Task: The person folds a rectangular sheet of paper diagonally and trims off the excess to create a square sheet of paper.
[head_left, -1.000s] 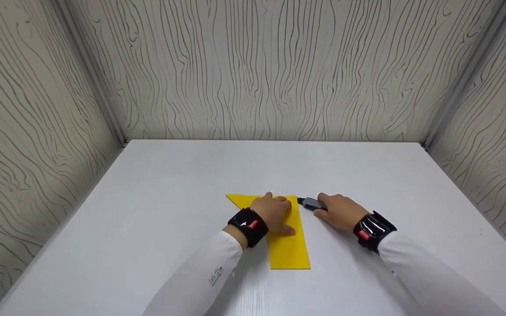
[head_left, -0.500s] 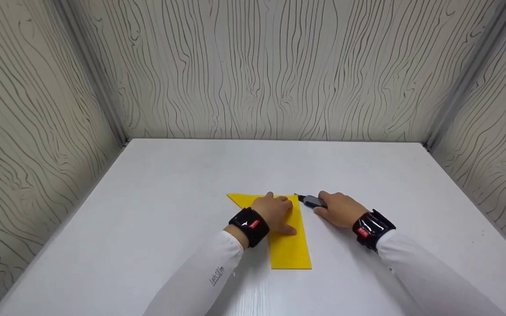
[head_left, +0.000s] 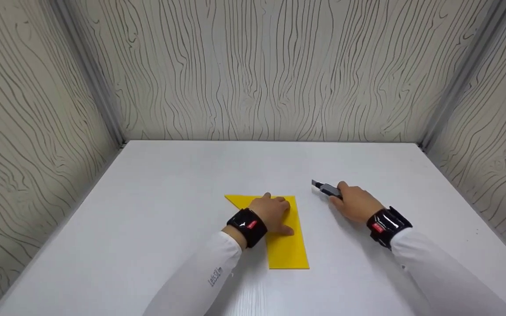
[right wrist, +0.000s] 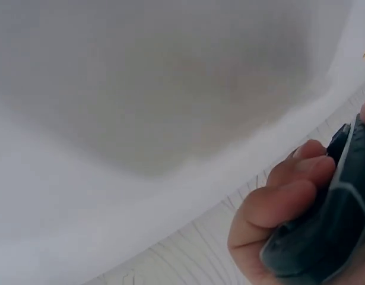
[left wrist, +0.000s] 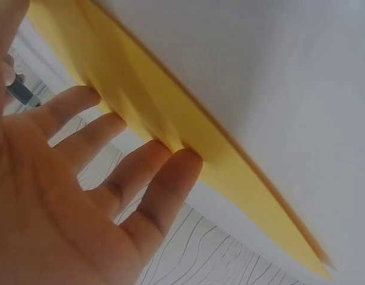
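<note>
A flat yellow sheet (head_left: 287, 253) lies on the white table, with a pointed corner at its far left and a straight right edge. My left hand (head_left: 271, 214) presses it down with spread fingertips; in the left wrist view the fingertips (left wrist: 181, 159) touch the yellow surface and the palm is raised. My right hand (head_left: 356, 202) grips a grey and black utility knife (head_left: 330, 190), its blade out and pointing to the far left. The knife is held above the table, apart from the sheet. In the right wrist view the fingers curl round the dark handle (right wrist: 324, 231).
The white table (head_left: 182, 175) stretches around the sheet on all sides. Panels with a wood-grain pattern (head_left: 253, 70) stand at the back, left and right, with grey metal posts (head_left: 88, 66) in the corners.
My right hand has moved the utility knife away from the sheet's far right corner, to the right and farther from me. The left hand and the sheet stay in place.
</note>
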Demonstrator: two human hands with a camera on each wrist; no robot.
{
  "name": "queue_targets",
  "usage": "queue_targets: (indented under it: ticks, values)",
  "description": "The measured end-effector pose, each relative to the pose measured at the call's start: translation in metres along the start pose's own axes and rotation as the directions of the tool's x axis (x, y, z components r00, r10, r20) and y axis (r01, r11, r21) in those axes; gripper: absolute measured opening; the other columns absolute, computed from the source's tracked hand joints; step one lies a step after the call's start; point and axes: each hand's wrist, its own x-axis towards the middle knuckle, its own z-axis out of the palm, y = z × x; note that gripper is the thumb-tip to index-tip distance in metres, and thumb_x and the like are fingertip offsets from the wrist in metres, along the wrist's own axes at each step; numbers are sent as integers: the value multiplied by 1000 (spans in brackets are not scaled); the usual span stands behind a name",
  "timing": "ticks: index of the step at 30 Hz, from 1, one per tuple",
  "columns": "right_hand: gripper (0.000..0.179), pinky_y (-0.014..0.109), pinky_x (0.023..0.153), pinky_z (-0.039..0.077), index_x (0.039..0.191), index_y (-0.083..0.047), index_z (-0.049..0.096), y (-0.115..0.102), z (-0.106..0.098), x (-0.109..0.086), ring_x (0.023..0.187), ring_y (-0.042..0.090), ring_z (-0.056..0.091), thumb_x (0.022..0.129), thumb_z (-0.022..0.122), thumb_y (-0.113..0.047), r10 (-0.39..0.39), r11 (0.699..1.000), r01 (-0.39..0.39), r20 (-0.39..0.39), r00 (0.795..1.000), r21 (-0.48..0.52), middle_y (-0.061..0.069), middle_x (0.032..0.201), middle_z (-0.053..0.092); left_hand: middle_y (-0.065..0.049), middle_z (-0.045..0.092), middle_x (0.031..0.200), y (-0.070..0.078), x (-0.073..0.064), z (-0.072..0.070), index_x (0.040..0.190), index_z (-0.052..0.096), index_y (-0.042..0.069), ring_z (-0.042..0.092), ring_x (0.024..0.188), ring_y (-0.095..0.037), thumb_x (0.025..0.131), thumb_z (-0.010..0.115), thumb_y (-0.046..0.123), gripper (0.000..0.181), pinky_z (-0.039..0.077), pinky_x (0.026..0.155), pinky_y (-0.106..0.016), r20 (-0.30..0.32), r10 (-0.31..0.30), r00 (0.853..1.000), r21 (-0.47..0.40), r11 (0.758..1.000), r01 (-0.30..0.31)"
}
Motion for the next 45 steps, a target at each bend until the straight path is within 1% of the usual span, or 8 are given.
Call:
queue_targets:
  ticks: [4, 8, 14, 19, 22, 30, 40, 45]
  values:
    - [36, 41, 67, 51, 121, 11, 51, 16, -7, -6, 74, 30, 62, 111, 53, -23, 52, 998, -52, 0, 999, 28, 19, 87, 63, 3, 60, 161, -1, -1, 1, 153, 62, 23, 55, 148, -37, 96, 71, 69, 73, 50, 121, -45, -5, 3, 1000, -3, 1000, -3]
    - [39, 47, 66, 55, 123, 18, 46, 39, -14, -14, 73, 34, 64, 110, 49, -18, 98, 995, -97, -19, 995, 39, 26, 89, 64, 2, 59, 162, -1, -1, 1, 153, 62, 22, 55, 149, -37, 97, 71, 69, 73, 49, 122, -45, -4, 6, 1000, -3, 1000, -6]
    - [48, 49, 62, 56, 121, 23, 49, 75, -25, -29, 70, 36, 65, 109, 51, -24, 139, 989, -143, -74, 987, -47, 27, 84, 64, 2, 57, 164, -2, -1, 1, 154, 61, 23, 55, 149, -37, 96, 71, 68, 74, 49, 122, -46, -1, 2, 1000, -16, 1000, -2]
    - [59, 49, 61, 55, 128, 27, 47, 101, -32, -40, 70, 36, 64, 108, 52, -28, 174, 978, -180, -67, 982, -102, 29, 85, 65, 1, 57, 164, -3, 1, 1, 154, 61, 22, 53, 151, -39, 97, 71, 67, 74, 48, 123, -48, -2, 2, 1000, -22, 1000, -2]
    - [59, 50, 63, 54, 129, 28, 45, 112, -33, -46, 71, 37, 63, 108, 49, -27, 192, 975, -197, -60, 980, -102, 30, 85, 64, 2, 59, 162, -3, 3, 2, 152, 63, 22, 55, 149, -38, 96, 71, 68, 73, 50, 121, -47, -9, 11, 1000, -12, 1000, -11]
    - [51, 48, 60, 53, 117, 24, 48, 119, -28, -55, 69, 36, 62, 107, 47, -26, 233, 968, -237, -59, 971, -77, 26, 82, 62, 2, 60, 160, -4, 8, 5, 150, 64, 23, 58, 144, -37, 94, 72, 70, 74, 52, 119, -46, -3, 18, 1000, 4, 1000, -18]
    - [45, 42, 56, 50, 105, 19, 53, 119, -27, -55, 66, 33, 61, 104, 50, -26, 250, 966, -253, -49, 967, -53, 22, 79, 61, 2, 60, 160, -2, 1, -1, 151, 63, 23, 57, 146, -37, 96, 71, 70, 74, 50, 121, -46, 2, 21, 1000, 4, 1000, -21]
    - [45, 40, 55, 50, 105, 17, 52, 121, -29, -57, 65, 31, 60, 102, 51, -27, 261, 964, -262, -26, 965, -38, 20, 79, 61, 1, 58, 162, -2, 3, 2, 153, 62, 22, 55, 148, -38, 96, 70, 71, 75, 49, 122, -47, 7, 21, 1000, 3, 1000, -21]
